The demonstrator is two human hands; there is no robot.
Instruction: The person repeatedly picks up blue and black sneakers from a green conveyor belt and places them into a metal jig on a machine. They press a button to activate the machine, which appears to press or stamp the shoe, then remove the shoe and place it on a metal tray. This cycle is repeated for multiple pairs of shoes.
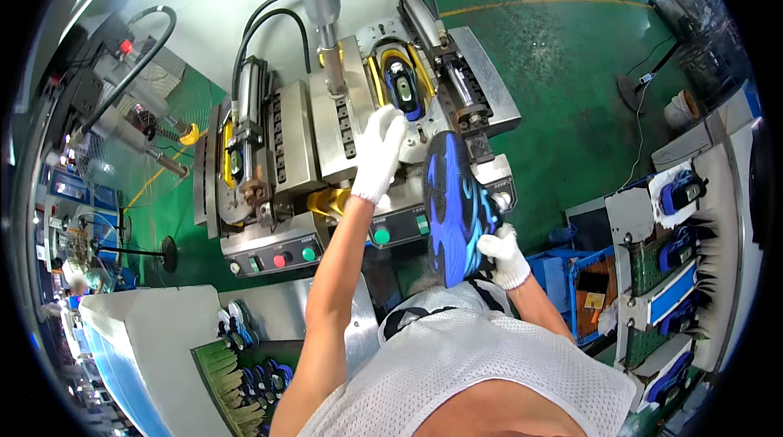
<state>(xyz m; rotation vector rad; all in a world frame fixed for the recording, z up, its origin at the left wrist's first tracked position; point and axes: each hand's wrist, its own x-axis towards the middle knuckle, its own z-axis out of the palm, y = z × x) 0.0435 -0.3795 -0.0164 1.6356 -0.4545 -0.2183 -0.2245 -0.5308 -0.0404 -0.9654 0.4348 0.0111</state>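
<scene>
My right hand [504, 256], in a white knit glove, grips one end of a sneaker [447, 209]. The shoe hangs upright in front of my body with its blue and black sole showing and a blue-black upper at the right. My left hand [383, 147], also gloved in white, stretches over the front of a metal press machine [338, 139], its fingers extended and nothing visible in them. Just beyond those fingertips, another shoe [402, 88] sits between yellow pads in the machine's right station.
A control panel with coloured buttons [382, 236] runs along the machine's front. Piston cylinders [465, 82] flank the stations. Shoes [681, 192] fill a brush-edged rack at right; more shoes [265, 380] lie in a bristled tray at lower left. Blue crates [555, 278] stand at right.
</scene>
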